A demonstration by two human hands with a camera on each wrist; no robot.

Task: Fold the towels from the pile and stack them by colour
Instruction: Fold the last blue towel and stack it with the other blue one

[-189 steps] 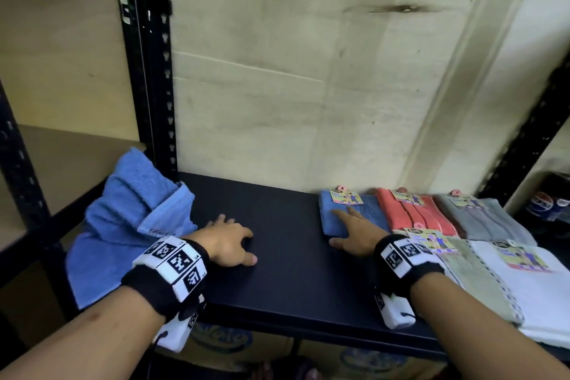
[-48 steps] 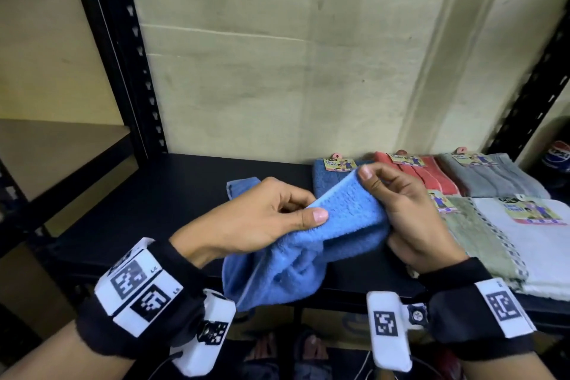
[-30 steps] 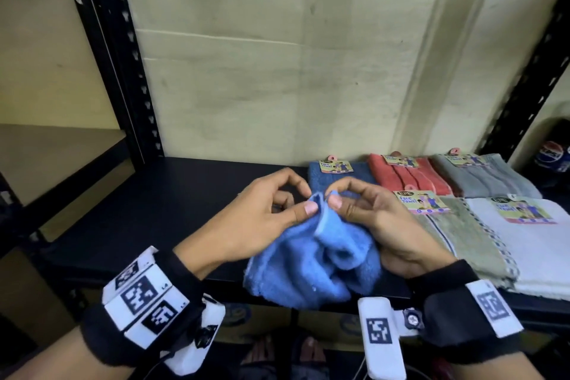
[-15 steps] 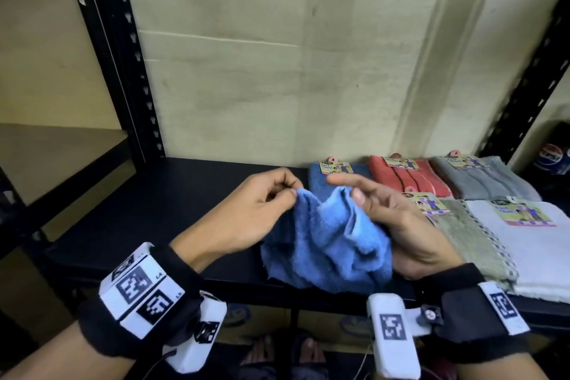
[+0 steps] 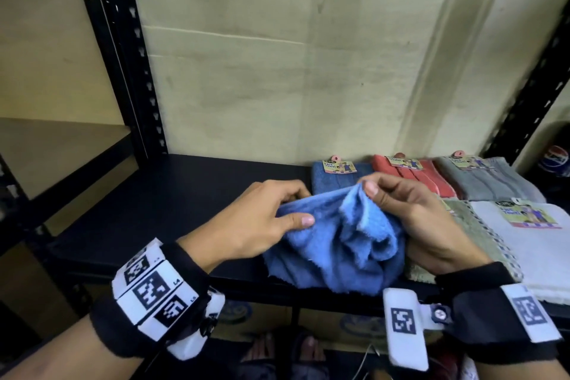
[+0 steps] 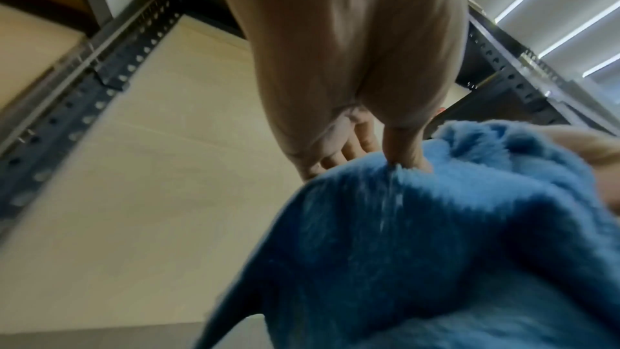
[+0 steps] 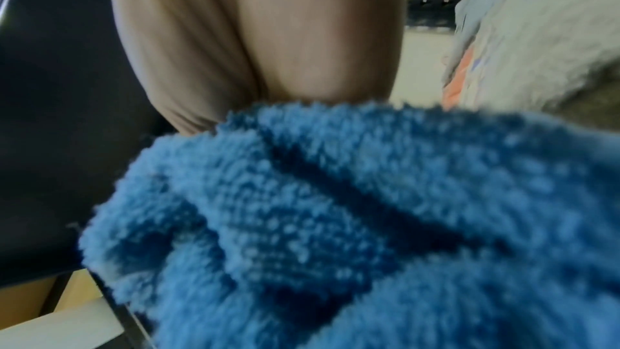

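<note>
Blue terry cloth fills the middle of the scene: a loose blue towel (image 5: pixel 336 244), bunched and unfolded, is held over the front edge of a black metal shelf (image 5: pixel 172 194). The left hand (image 5: pixel 262 219) pinches the towel's upper left edge between thumb and curled fingers. The right hand (image 5: pixel 413 219) pinches a raised corner at the towel's top, thumb pressing the cloth against the fingers. Both wrists wear black bands with printed square markers.

At the back of the shelf, just behind the hands, lies a folded blue towel (image 5: pixel 336 177) with a paper tag. To its right sit a folded coral towel (image 5: pixel 413 176) and a folded grey towel (image 5: pixel 484 177), side by side. Nearer the front right lie a pale green towel (image 5: pixel 475 225) and a white towel (image 5: pixel 539 253), also tagged.
</note>
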